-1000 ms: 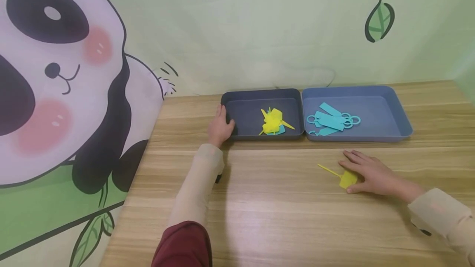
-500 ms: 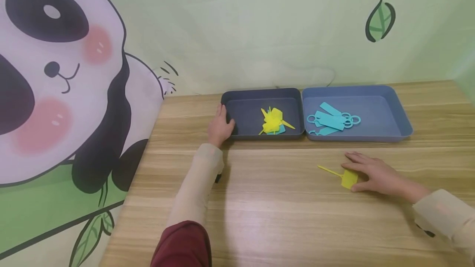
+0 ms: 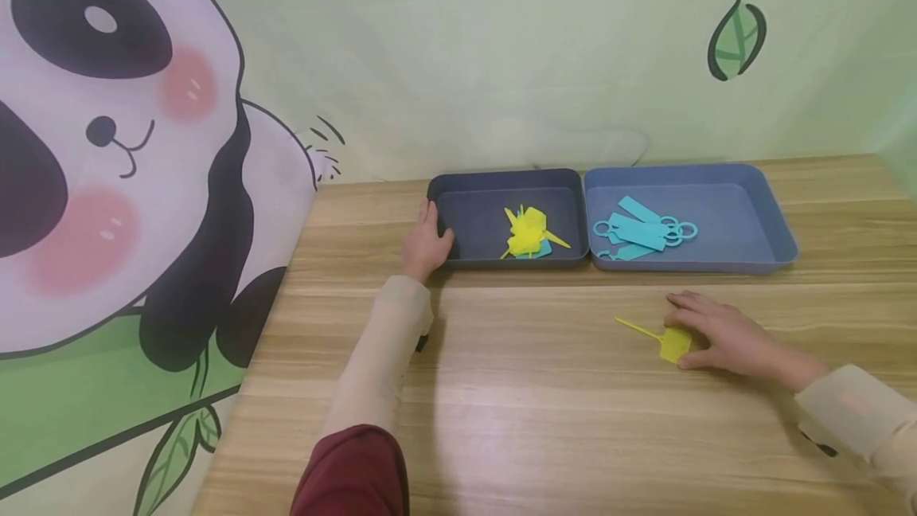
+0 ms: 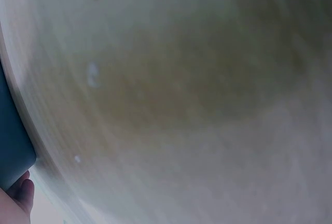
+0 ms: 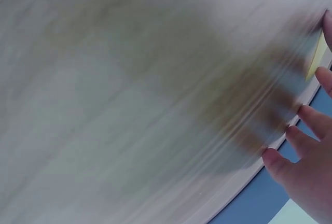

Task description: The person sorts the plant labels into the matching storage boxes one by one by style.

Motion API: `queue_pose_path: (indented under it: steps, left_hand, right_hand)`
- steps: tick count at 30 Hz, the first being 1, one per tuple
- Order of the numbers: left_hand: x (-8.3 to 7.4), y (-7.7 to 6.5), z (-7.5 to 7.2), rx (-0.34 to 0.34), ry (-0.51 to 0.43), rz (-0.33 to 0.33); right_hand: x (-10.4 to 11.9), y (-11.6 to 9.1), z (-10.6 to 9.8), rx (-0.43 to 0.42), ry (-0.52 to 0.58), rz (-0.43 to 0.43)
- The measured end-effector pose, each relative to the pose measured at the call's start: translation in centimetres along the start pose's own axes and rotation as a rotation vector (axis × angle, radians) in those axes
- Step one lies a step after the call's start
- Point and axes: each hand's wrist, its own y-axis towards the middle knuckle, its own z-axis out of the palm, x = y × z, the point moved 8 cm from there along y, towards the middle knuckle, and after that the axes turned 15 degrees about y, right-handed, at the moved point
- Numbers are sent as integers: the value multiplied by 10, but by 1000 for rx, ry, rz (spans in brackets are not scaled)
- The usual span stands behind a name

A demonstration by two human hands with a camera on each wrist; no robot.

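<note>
My left hand [image 3: 426, 247] holds the left wall of the dark tray [image 3: 469, 263] near its front corner, fingers along the outside and thumb over the rim. In the left wrist view, part of this hand [image 4: 21, 200] shows beside the tray's corner [image 4: 15, 151]. On the wooden table, a yellow plastic tag [image 3: 674, 345] with a thin tail pointing left is between the thumb and index finger of my right hand [image 3: 727, 339]. The right wrist view shows its yellow edge [image 5: 314, 63] tilted up, with the other fingertips on the tabletop.
Several yellow tags [image 3: 528, 231] are heaped over a teal piece [image 3: 539, 250] in the dark tray. Touching it on the right is a blue-grey tray [image 3: 738, 217] holding several teal tags with rings [image 3: 637, 231]. A panda-printed wall [image 3: 458, 46] borders the table's back.
My right hand and the yellow tag have shifted very slightly right. The left hand, both trays and their contents stay where they were.
</note>
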Motion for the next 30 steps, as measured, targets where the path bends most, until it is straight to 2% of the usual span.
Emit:
queue_pose_path:
  steps: [14,21,25,30]
  left_hand:
    - [-1,-1,-2,-14,-6,3]
    - [-1,-1,-1,-2,11,-5]
    - [0,-1,-2,5,5,-14]
    - [0,-1,-1,12,3,-14]
  right_hand:
    - [-1,4,1,29,16,37]
    - [9,14,-5,33,5,-16]
    - [18,22,-6,85,-58,-25]
    - [22,30,1,190,-151,24]
